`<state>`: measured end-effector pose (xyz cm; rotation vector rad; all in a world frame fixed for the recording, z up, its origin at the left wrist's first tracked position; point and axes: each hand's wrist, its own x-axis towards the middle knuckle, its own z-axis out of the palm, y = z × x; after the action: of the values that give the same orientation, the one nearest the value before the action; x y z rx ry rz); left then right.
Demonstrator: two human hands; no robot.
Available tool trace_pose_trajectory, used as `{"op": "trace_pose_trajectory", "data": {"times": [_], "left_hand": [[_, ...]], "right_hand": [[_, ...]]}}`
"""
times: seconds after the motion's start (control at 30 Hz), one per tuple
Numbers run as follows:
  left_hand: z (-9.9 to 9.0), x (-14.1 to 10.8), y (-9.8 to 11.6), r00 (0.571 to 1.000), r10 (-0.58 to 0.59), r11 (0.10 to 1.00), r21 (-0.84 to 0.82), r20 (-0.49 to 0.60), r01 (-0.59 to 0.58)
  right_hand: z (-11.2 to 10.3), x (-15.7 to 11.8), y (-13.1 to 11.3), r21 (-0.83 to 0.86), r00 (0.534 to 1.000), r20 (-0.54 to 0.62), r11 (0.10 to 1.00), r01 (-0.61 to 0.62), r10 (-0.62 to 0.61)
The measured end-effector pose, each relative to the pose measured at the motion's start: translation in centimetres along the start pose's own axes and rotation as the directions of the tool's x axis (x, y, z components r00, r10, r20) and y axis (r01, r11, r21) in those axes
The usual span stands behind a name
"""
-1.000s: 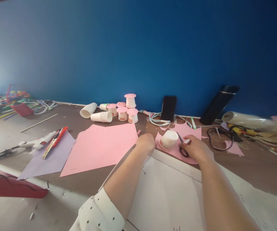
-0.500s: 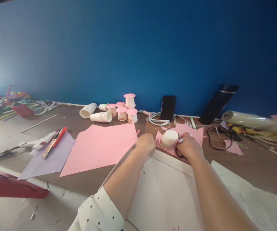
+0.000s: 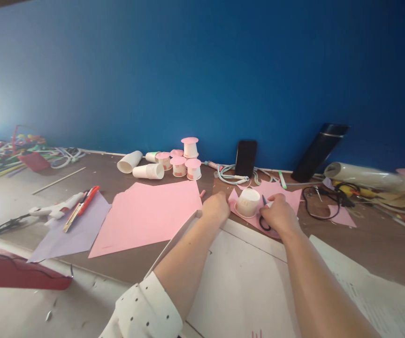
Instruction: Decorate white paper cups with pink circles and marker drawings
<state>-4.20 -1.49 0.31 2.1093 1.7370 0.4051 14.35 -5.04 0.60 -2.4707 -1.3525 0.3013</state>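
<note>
An upturned white paper cup stands on a jagged pink paper sheet beyond the white board. My right hand, just right of the cup, is closed around a pen with a dark tip. Close to that hand a black loop lies on the pink paper. Left of the cup, my left hand is closed at the left edge of the pink paper; what its fingers hold, if anything, is hidden.
Small cups with pink tops stand by the blue wall. At left lie a large pink sheet, a red cutter and a white glue gun. A phone and a dark bottle are behind.
The cup has turned, so its orange window drawing no longer shows clearly. My right hand has moved slightly right, away from the cup, and the pen tip now points up.
</note>
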Motion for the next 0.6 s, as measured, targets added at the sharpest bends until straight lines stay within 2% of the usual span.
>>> {"op": "trace_pose_trajectory", "data": {"times": [0.13, 0.27, 0.47, 0.6], "left_hand": [[0.1, 0.3, -0.2, 1.000, 0.012, 0.999, 0.033, -0.025, -0.011], [-0.4, 0.7, -0.5, 0.999, 0.039, 0.996, 0.082, -0.032, -0.036], [-1.9, 1.4, -1.2, 0.999, -0.018, 0.991, 0.130, 0.052, 0.011], [-2.6, 1.9, -1.9, 0.997, 0.036, 0.985, 0.168, 0.072, -0.047]], "right_hand": [[-0.8, 0.3, 0.8, 0.061, 0.999, -0.045, 0.998, -0.011, 0.014], [-2.3, 0.7, 2.1, 0.120, 0.988, -0.137, 0.992, -0.047, 0.064], [-3.5, 1.1, 3.5, 0.210, 0.962, -0.233, 0.973, -0.094, 0.143], [-3.9, 1.4, 4.4, 0.271, 0.933, -0.285, 0.952, -0.139, 0.218]]}}
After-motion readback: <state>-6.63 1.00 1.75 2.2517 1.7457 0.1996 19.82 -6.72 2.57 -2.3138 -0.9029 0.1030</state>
